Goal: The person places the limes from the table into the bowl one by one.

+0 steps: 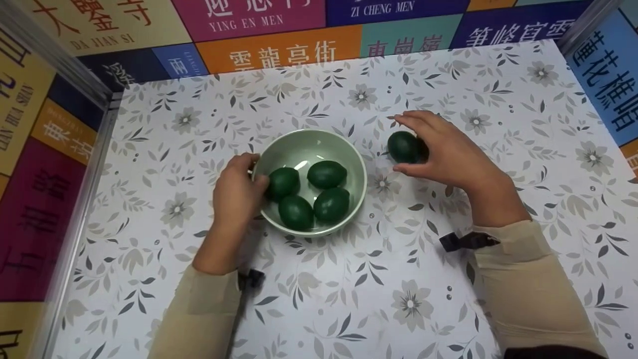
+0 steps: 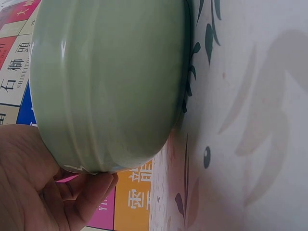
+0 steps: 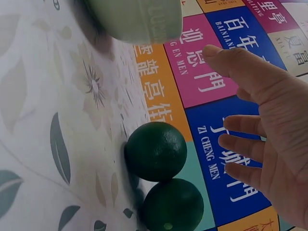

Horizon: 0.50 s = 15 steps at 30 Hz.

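A pale green bowl (image 1: 321,142) stands on the table with several dark green limes (image 1: 327,174) inside. My left hand (image 1: 236,192) holds the bowl's left side, thumb over the rim and fingers against the outer wall. In the left wrist view, that hand (image 2: 29,180) shows at the glossy bowl wall (image 2: 110,86). To the right of the bowl, my right hand (image 1: 448,152) hovers around a lime (image 1: 402,147) with thumb and fingers apart. The right wrist view has two limes, a farther one (image 3: 156,151) and a nearer one (image 3: 174,206), touching each other; the hand (image 3: 284,130) is clear of both.
A white cloth (image 1: 349,289) printed with grey leaves and flowers covers the table. Upright panels with coloured blocks of lettering (image 1: 279,55) border the back and both sides. Dark straps (image 1: 468,241) sit at the sleeve cuffs.
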Tool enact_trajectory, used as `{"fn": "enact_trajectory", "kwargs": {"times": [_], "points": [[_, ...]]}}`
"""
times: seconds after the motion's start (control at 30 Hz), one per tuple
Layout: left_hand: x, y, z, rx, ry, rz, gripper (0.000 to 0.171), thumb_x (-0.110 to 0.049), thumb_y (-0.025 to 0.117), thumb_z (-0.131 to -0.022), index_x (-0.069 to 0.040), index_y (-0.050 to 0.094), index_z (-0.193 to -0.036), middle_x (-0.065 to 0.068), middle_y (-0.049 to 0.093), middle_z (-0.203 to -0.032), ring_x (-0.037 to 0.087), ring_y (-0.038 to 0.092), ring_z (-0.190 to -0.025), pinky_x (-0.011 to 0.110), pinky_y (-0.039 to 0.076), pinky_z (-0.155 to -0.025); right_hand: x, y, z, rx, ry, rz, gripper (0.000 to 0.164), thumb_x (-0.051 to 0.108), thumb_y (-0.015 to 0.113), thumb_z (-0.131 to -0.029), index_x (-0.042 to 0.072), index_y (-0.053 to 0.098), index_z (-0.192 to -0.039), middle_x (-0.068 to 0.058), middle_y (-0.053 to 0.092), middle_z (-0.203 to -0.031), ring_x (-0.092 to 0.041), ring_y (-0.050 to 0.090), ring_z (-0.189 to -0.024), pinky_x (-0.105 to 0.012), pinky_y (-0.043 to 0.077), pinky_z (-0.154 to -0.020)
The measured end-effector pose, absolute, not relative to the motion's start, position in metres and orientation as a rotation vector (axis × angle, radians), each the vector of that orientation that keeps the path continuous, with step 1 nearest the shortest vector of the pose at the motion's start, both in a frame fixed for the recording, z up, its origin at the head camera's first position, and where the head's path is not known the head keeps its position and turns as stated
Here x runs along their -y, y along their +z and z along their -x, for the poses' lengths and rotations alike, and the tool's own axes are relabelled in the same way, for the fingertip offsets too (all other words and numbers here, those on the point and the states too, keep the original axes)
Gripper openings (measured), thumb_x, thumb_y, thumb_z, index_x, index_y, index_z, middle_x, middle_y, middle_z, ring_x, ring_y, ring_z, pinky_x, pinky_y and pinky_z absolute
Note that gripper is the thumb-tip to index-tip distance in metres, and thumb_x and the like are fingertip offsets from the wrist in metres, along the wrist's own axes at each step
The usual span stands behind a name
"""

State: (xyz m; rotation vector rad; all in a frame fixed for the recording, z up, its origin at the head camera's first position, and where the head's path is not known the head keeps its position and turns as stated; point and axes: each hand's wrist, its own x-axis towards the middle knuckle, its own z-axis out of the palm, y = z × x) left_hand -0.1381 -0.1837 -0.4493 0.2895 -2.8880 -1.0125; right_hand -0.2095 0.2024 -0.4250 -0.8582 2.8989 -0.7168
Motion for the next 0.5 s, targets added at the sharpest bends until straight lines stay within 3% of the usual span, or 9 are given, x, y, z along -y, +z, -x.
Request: {"fn": "enact_trajectory", "kwargs": {"times": [0.5], "points": [[0.184,-0.449,0.139,2.896,-1.033,-0.297,0.042,-0.013,0.065,-0.092,-0.012,0.066,-0.134,0.009,0.069,-0.125,0.027,0.067,-0.109,0.047,0.055,-0.091,-0.225,-0.440,0.223,-2.871,-0.701,0.720,0.093,0.044,0.087,-0.081,0.026,0.041,-0.160,-0.007,0.038,-0.165,-0.037,0.036,-0.151,-0.062,0.034,-0.119]]}}
